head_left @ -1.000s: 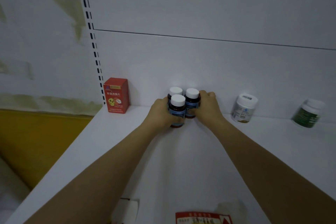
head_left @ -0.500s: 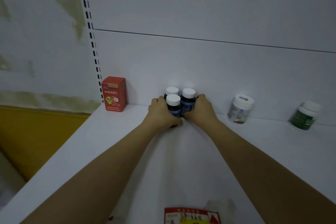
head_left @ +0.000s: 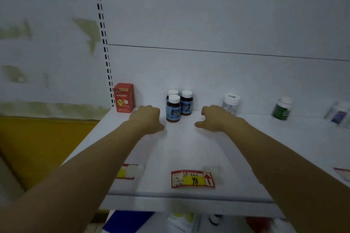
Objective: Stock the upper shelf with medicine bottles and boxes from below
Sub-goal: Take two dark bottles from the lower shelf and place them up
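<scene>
Both hands hold nothing: my left hand (head_left: 146, 119) and my right hand (head_left: 216, 118) are palm-down with fingers loosely curled, one on each side of the three dark bottles (head_left: 179, 107). The left is just beside the front bottle and the right a little further off; neither touches them. The upper shelf (head_left: 189, 147) carries the three dark bottles upright near its back panel, white caps on, two behind and one in front, packed together. Left of the three dark bottles, next to the slotted upright (head_left: 103, 43), a red box (head_left: 124, 98) stands on end. Right of them stands a white bottle (head_left: 231, 104), partly behind my right hand; further right stands a green bottle (head_left: 282, 108) with a white cap. In front of the three dark bottles, near the shelf's front edge, a red price tag (head_left: 192, 179) with a yellow patch marked 98 lies flat. In front and to their left lies a second tag (head_left: 128, 171), partly hidden by my left forearm.
</scene>
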Tool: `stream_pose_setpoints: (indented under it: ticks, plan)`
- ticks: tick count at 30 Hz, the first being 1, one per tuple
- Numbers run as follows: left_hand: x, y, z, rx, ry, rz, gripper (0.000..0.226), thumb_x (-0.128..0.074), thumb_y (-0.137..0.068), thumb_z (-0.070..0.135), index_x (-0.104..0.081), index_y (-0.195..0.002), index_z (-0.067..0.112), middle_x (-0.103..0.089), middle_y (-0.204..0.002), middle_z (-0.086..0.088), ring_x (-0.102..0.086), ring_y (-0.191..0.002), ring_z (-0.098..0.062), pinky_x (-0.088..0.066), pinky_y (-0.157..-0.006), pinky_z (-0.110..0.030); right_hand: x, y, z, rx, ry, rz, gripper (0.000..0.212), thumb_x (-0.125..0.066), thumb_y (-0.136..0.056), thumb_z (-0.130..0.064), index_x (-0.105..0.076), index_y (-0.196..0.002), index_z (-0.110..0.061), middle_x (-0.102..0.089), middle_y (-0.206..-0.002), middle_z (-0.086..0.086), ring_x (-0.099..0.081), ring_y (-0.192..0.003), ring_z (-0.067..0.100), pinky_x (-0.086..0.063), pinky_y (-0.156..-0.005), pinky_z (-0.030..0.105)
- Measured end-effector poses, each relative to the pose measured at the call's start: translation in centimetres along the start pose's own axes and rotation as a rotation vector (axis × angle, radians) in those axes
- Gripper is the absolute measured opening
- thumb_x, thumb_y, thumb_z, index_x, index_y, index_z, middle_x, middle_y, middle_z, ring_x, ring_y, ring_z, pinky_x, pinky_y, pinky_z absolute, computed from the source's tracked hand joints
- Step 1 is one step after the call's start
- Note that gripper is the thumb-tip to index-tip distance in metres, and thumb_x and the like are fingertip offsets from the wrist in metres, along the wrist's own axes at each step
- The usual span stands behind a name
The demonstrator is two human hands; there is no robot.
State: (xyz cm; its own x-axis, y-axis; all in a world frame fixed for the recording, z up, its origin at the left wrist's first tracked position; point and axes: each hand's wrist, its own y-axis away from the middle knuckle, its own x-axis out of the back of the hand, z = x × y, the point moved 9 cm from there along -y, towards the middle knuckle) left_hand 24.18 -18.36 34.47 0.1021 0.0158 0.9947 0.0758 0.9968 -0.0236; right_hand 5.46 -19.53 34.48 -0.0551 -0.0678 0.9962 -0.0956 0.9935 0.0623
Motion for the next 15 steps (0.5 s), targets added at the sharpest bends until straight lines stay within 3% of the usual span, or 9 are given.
stream_pose_setpoints:
  ticks: [7, 15]
  plan:
    - [2.3, 7.7, 2.5, -0.130, 0.067, 0.042, 0.055, -0.060, -0.086, 0.041, -0.046, -0.132, 0.014, -0.055, -0.127, -0.010, -0.054, -0.111, -0.026, -0.046, -0.089, -0.035, 1.7, 10.1, -0.3, -0.071, -0.008, 0.071, 0.061, -0.053, -0.090, -0.048, -0.043, -0.136, -0.010, -0.051, -0.135, 0.013, -0.051, -0.119, 0.030, -0.045, -0.099, 0.042]
    - [1.8, 18.3, 9.3, -0.334, 0.255, -0.018, 0.060, -0.062, -0.087, 0.039, -0.043, -0.137, 0.012, -0.048, -0.139, -0.012, -0.048, -0.123, -0.027, -0.040, -0.099, -0.035, 0.5, 24.5, 3.7, -0.240, -0.030, 0.126, 0.056, -0.057, -0.087, -0.046, -0.047, -0.129, -0.011, -0.052, -0.127, 0.014, -0.051, -0.113, 0.032, -0.045, -0.096, 0.043]
